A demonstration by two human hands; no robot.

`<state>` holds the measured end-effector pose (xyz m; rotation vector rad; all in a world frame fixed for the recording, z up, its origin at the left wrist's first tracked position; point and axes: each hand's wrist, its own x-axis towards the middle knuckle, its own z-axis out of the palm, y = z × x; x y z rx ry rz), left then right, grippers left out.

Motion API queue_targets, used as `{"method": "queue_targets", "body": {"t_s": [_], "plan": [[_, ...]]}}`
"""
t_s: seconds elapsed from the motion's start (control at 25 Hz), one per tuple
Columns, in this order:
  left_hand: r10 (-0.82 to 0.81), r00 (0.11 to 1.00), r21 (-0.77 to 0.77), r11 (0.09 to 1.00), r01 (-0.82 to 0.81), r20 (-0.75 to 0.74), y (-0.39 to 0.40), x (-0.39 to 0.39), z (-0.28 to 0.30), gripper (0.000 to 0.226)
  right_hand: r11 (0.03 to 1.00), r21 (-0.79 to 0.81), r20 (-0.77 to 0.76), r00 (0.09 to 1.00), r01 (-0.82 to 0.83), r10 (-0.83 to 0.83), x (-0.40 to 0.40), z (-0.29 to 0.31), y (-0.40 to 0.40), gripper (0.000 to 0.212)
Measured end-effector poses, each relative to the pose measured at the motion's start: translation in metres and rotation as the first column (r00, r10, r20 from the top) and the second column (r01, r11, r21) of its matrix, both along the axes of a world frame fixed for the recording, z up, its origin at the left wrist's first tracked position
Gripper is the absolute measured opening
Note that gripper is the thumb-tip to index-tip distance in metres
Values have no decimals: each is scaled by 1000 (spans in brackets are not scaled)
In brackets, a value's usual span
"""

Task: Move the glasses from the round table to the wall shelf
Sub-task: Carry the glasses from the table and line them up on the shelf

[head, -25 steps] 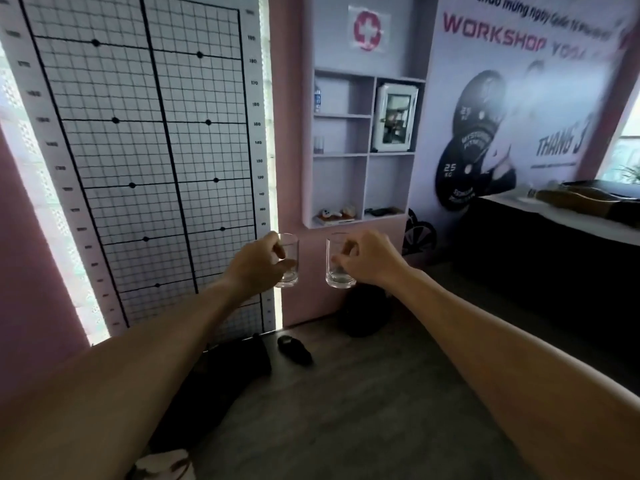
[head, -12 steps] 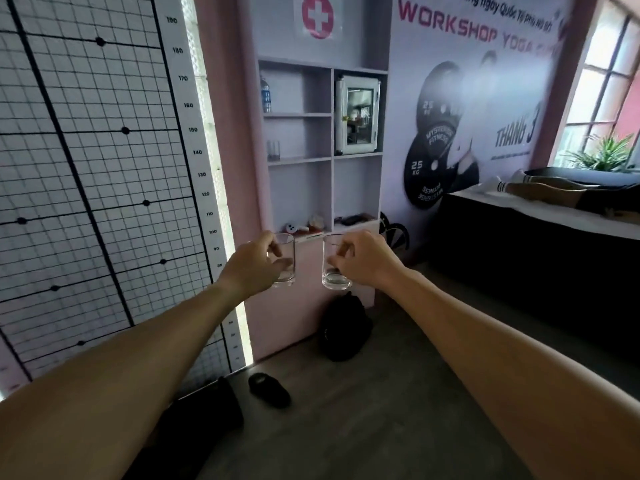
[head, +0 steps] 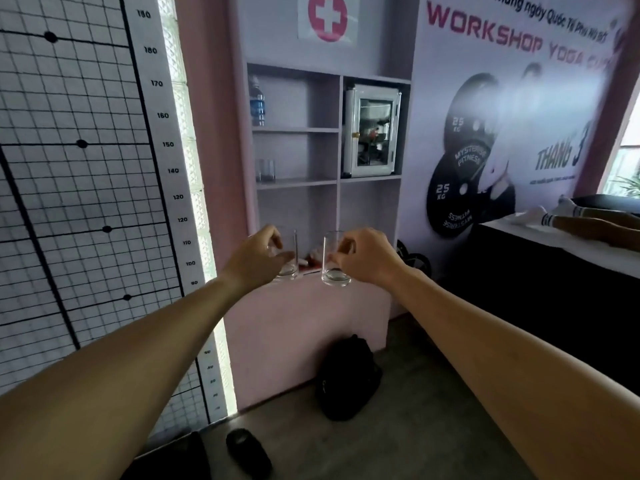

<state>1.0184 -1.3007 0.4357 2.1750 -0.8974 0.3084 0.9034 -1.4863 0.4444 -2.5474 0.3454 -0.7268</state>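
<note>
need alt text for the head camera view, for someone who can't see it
Two outstretched bare arms each carry an empty clear glass, left hand on the left glass, right hand on the right glass, facing a wall shelf that already holds a water bottle and another shelf glass.

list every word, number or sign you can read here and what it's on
"WORKSHOP YOGA": banner; the word after it is blurred.
"THANG 3": same banner.
"MYSTERIOR FITNESS", roughly, and "25 KG": weight plates printed on the banner.
"180, 170, 160, 150, 140, 120, 110, 100": height scale beside the grid chart.
White cross on a red disc, no words: sign above the wall shelf.
Banner's top line: too blurred to read.
</note>
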Motion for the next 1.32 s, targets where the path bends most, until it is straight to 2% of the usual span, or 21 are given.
{"method": "queue_targets", "body": {"t_s": [0.28,0.6,0.96,1.32], "plan": [[35,999,-23,999,-35,7,-86,102,4,27,998,5,13,998,-59,59,108,4,-90,14],[87,995,-9,996,-87,44,-172,263,14,28,990,-17,13,990,-137,137,279,15,-172,19],[238,957,-120,968,-220,164,-222,422,66,24,982,25,125,975,-186,181,461,66,-230,16],[454,878,-70,891,-449,153,-265,539,69,24,944,2,132,936,-330,327,614,76,-279,15]]}}
